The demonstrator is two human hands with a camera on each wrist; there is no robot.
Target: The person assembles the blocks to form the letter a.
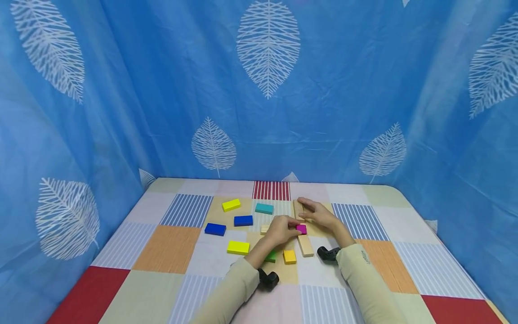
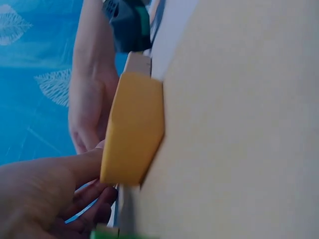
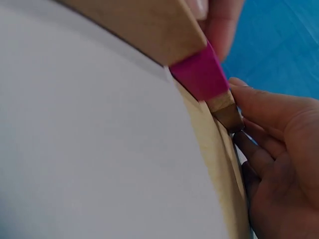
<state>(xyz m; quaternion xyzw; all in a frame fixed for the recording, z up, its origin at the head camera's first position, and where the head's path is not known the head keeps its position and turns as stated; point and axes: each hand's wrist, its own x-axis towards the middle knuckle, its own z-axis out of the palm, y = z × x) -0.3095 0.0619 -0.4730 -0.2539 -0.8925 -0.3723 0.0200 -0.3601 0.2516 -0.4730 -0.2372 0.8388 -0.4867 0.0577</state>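
My left hand (image 1: 281, 230) pinches a small magenta block (image 1: 301, 229) between thumb and forefinger. Just beyond it, my right hand (image 1: 321, 215) holds a long plain wooden block (image 1: 298, 209) between thumb and fingers. A second plain wooden block (image 1: 305, 246) lies on the near side of the magenta one. In the right wrist view the magenta block (image 3: 202, 74) sits between the near wooden block (image 3: 144, 30) and the far one (image 3: 227, 112). An orange-yellow block (image 2: 132, 129) stands large in the left wrist view, partly covering my left hand (image 2: 35, 194).
Left of my hands lie yellow blocks (image 1: 238, 248), blue blocks (image 1: 243, 221) and a teal block (image 1: 264, 208). A green block (image 1: 270, 257) is partly hidden by my left wrist. A patchwork cloth (image 1: 158, 292) covers the table, with blue curtains (image 1: 323, 90) around it.
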